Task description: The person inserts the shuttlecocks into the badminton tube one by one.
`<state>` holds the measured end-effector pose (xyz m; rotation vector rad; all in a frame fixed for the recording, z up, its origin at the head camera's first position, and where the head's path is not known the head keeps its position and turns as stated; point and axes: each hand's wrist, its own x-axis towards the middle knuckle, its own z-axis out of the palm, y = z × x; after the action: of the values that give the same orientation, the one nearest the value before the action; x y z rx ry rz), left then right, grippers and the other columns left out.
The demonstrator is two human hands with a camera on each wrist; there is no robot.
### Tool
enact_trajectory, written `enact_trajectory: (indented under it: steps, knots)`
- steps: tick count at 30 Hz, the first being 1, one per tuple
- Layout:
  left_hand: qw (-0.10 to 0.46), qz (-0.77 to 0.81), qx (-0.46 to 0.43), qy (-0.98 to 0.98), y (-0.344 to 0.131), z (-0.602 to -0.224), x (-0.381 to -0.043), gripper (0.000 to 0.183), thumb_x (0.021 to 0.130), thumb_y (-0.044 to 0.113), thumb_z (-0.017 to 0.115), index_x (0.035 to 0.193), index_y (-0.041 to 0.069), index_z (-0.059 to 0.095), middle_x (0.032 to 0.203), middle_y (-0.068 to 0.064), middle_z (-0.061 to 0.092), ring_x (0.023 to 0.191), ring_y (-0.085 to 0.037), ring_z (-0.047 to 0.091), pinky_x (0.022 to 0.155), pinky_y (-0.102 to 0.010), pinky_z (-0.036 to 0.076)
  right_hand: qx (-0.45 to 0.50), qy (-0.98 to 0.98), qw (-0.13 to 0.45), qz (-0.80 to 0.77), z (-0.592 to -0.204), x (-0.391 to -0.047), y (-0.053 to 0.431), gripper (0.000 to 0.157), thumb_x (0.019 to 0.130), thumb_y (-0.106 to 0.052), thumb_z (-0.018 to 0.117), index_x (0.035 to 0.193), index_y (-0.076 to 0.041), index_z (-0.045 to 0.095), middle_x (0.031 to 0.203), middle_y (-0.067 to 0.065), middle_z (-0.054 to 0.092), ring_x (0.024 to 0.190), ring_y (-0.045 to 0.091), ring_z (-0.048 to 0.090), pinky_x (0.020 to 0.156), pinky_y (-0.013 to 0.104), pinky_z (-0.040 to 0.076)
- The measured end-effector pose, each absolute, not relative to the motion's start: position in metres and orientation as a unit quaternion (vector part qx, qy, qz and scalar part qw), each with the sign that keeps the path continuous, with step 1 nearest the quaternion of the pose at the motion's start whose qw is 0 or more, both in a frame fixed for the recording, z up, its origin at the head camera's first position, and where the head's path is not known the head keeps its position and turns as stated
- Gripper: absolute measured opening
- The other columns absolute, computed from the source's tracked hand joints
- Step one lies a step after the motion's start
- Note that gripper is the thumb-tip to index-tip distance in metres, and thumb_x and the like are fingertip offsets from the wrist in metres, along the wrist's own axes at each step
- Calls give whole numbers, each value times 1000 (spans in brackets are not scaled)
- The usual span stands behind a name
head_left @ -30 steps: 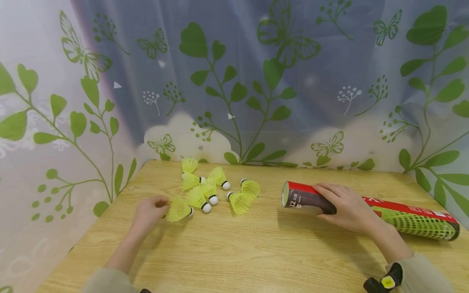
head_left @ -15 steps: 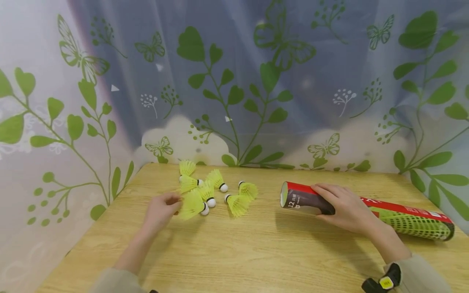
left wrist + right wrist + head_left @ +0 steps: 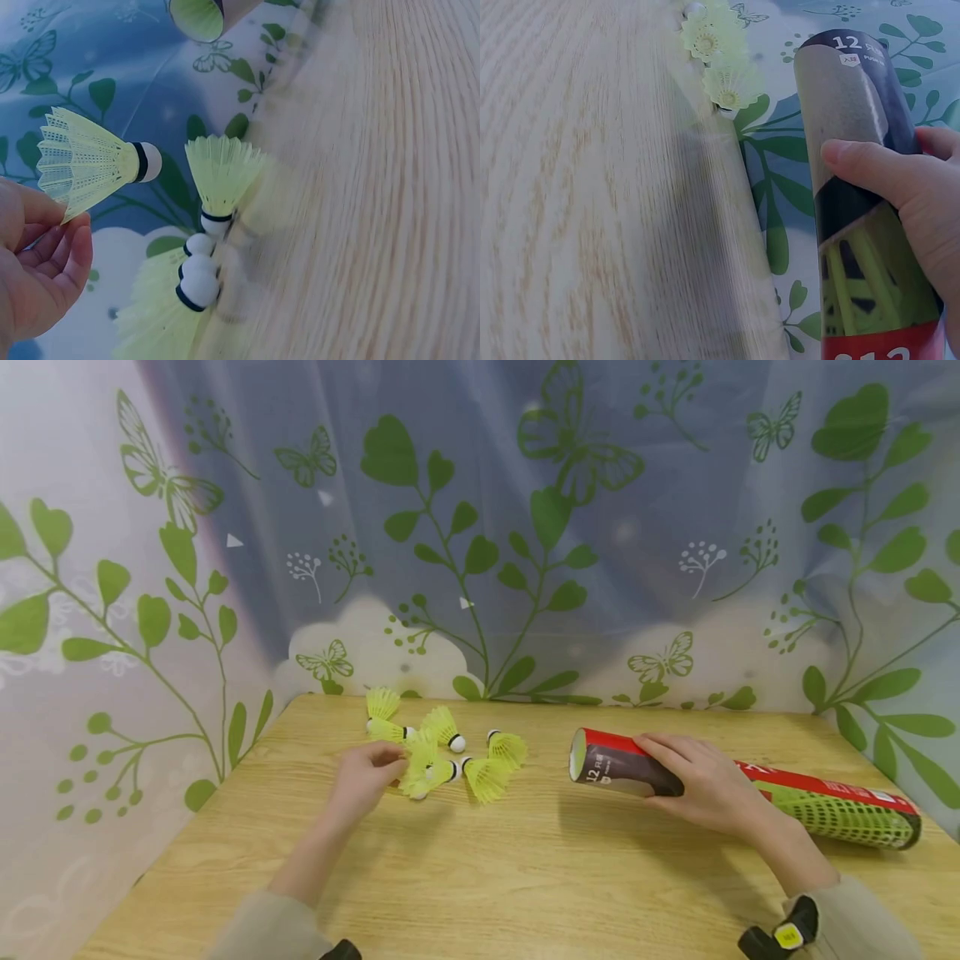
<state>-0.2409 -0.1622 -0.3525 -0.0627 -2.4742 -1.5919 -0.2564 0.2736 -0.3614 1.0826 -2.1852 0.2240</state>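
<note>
Left hand [image 3: 366, 779] has 1 birdie [image 3: 86, 161] pinched by the skirt edge, white tip pointing toward the right hand [image 3: 699, 783]. Other birdies [image 3: 442, 727] lie on the table [image 3: 517, 893] just past the left hand. Right hand's wrapped around the tube [image 3: 622, 764], open end facing the left hand.

The left hand [image 3: 363, 779] has moved rightward — its pinched shuttlecock [image 3: 94, 161] now nearer the tube [image 3: 626, 763].
</note>
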Motion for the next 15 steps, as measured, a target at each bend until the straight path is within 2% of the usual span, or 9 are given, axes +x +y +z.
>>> enact_trajectory:
  steps: [8,15]
  knots:
    - [83,-571,-37,-816,-133,-352,-250,20,85,1,61,102,-7,65,93,-14,67,69,-12,59,70,-35,54,421,-838,335,88,-361,-256,274,77,84,-66,36,131,-7,54,119,15,60,101,31,58,79,51,46]
    - [71,-596,-66,-797,-106,-349,-256,17,84,-1,62,100,-7,66,89,-13,67,70,-15,61,67,-34,55,425,-833,341,94,-360,-255,272,75,86,-64,38,132,-7,53,123,14,58,102,31,57,79,50,47]
